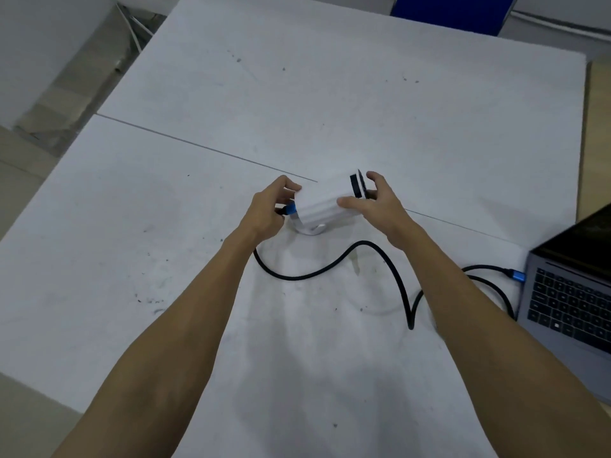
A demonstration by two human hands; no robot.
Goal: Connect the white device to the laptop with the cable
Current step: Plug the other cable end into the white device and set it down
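A white ribbed device [325,203] with a black front stands on a small white foot at the table's middle. My right hand [373,206] grips its front end, thumb on the side. My left hand [269,209] pinches the blue plug [291,209] of a black cable [330,266] against the device's rear. The cable loops over the table to a second blue plug [515,275] sitting at the left edge of a grey laptop [568,302], which stands open at the right. I cannot tell whether either plug is fully seated.
The white table [297,110] is made of two panels with a seam running across. A blue object [449,11] stands beyond the far edge. Floor and white cables show at the upper left.
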